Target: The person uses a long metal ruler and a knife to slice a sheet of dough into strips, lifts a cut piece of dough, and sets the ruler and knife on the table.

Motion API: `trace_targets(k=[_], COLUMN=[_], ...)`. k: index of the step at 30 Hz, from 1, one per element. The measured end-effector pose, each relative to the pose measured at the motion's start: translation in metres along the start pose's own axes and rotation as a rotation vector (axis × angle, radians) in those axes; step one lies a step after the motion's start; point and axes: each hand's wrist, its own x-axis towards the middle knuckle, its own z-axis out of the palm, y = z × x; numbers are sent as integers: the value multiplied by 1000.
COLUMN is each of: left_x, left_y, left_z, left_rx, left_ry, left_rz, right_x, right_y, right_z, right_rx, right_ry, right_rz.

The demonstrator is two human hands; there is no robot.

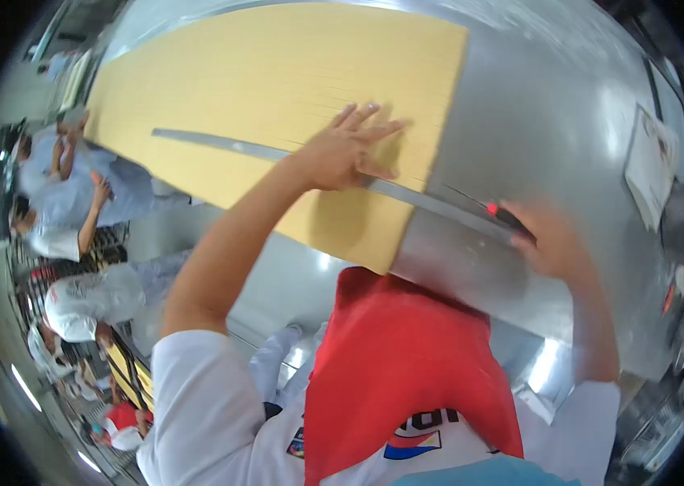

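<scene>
A large yellow sheet [277,65] with thin slits in its surface lies on the metal table. Across it runs a long grey metal strip [439,206], which reaches past the sheet's right edge. My left hand [346,150] rests on the strip and sheet, its fingers spread. Over the bare metal on the right, my right hand [548,235] is closed around the dark handle of a thin pointed tool [492,209] with a red collar. The tool's tip points left, near the sheet's edge. Motion blurs my right hand.
Several people in light clothes stand at the left, one a person [83,300] in a white shirt. Papers [650,162] lie on the metal table [552,105] at the right, with a red-handled item [668,298] below them. A red cloth [415,364] hangs at my chest.
</scene>
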Motion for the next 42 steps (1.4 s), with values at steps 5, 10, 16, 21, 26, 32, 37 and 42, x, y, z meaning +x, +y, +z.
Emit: trace_targets(k=[5, 10, 16, 21, 26, 32, 37, 42], left_x=[-76, -153, -182, -185, -192, -192, -190, -201], left_y=[-41, -84, -103, -89, -89, -91, -90, -77], left_z=[64, 77, 92, 94, 95, 92, 91, 101], left_rx=[-465, -382, -241, -206, -220, -203, -201, -231], left_ry=[486, 678, 729, 770, 767, 777, 787, 779], left_rz=[-213, -334, -353, -262, -276, -270, -264, -277], right_x=[37, 53, 45, 26, 21, 18, 19, 5], right_y=[-18, -29, -53, -50, -50, -45, -47, -50], right_z=[71, 96, 93, 100, 112, 112, 111, 132], right_rx=[-24, -185, -173, -213, -206, -261, -294, -290], right_ry=[147, 157, 136, 138, 157, 139, 143, 167], right_rz=[98, 165, 210, 272, 291, 296, 324, 308])
